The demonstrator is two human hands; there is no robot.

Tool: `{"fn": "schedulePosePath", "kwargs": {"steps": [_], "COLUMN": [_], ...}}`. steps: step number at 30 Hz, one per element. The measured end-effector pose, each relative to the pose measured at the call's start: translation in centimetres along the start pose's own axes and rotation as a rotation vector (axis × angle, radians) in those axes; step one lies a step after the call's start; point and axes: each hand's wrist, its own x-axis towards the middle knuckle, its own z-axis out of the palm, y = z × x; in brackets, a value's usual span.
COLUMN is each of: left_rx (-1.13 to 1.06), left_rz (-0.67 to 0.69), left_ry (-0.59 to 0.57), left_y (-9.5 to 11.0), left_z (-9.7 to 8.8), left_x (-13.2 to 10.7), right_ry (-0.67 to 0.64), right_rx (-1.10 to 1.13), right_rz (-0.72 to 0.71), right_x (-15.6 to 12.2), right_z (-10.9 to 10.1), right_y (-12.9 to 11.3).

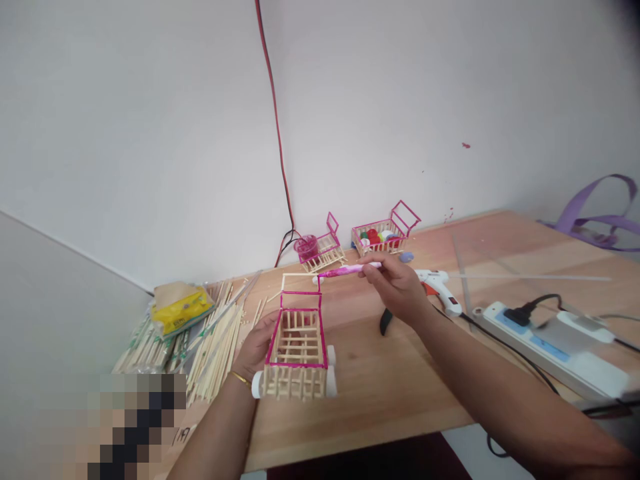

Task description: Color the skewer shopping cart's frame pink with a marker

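Observation:
My left hand (257, 347) grips a small cart (297, 365) of pale wooden sticks from its left side, fingers partly hidden behind it. White round wheels show at its lower sides. Magenta paint covers its top rim and part of the raised handle frame, while the frame's top bar is still bare wood colour. In my right hand (397, 283) is a paintbrush (345, 270), pinched by its white, pink-smeared handle. The brush tip meets the top right corner of the handle frame. Behind stands a cup of magenta paint (306, 249).
Two more stick carts, one plain (327, 252) and one holding coloured paint pots (380, 237), stand by the wall. Loose sticks (220, 353) and a yellow packet (183, 308) lie left. A glue gun (443, 290) and a power strip (550, 350) with cables lie right.

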Motion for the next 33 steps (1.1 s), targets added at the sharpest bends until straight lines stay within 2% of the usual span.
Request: {"fn": "schedulePosePath", "kwargs": {"steps": [6, 11, 25, 33], "left_rx": [0.094, 0.153, 0.219, 0.227], "left_rz": [0.087, 0.060, 0.048, 0.064], "left_ry": [0.004, 0.007, 0.069, 0.070], "left_y": [-0.2, -0.2, -0.2, -0.1], "left_z": [0.0, -0.2, 0.0, 0.3], "left_x": [0.1, 0.2, 0.0, -0.2], "right_ry": [0.026, 0.004, -0.017, -0.092], "right_rx": [-0.150, -0.245, -0.287, -0.259], "right_rz": [-0.147, -0.243, -0.352, -0.413], "right_x": [0.0, 0.0, 0.2, -0.1], "right_z": [-0.5, -0.6, -0.5, -1.0], "right_y": [-0.5, -0.7, -1.1, -1.5]}}
